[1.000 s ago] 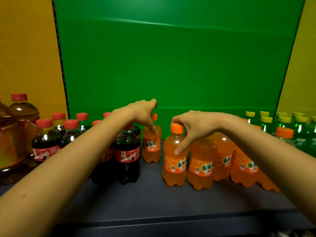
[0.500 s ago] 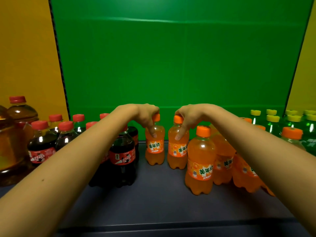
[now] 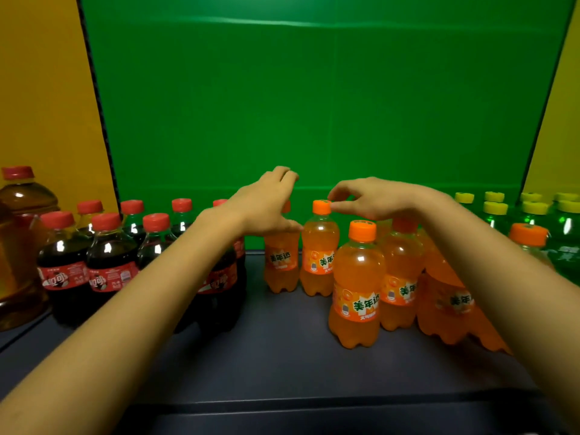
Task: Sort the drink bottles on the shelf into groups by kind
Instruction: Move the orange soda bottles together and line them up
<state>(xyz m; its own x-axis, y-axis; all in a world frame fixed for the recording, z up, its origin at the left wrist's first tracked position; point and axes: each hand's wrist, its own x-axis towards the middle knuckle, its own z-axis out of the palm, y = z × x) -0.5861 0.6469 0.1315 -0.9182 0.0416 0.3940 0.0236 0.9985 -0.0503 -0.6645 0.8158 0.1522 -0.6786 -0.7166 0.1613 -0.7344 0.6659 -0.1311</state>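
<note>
Two small orange soda bottles stand side by side at the back middle of the dark shelf (image 3: 251, 356). My left hand (image 3: 270, 208) hovers over the left one (image 3: 281, 265) with its fingers spread, hiding most of the cap. My right hand (image 3: 376, 199) is at the right one (image 3: 318, 262). Its thumb tip touches the side of the orange cap and the index finger curls just above it, without a grip. More orange bottles (image 3: 357, 277) cluster under my right forearm. Cola bottles (image 3: 110, 271) with red caps stand at the left.
Green bottles with yellow caps (image 3: 496, 215) stand at the far right. Large amber tea bottles (image 3: 25, 215) fill the far left corner. A green back wall closes the shelf. Bare shelf surface lies in front of the bottles.
Both hands carried orange bottles by their caps to the back of the shelf and set them side by side. The left hand has lifted off its cap and the right has loosened its pinch.
</note>
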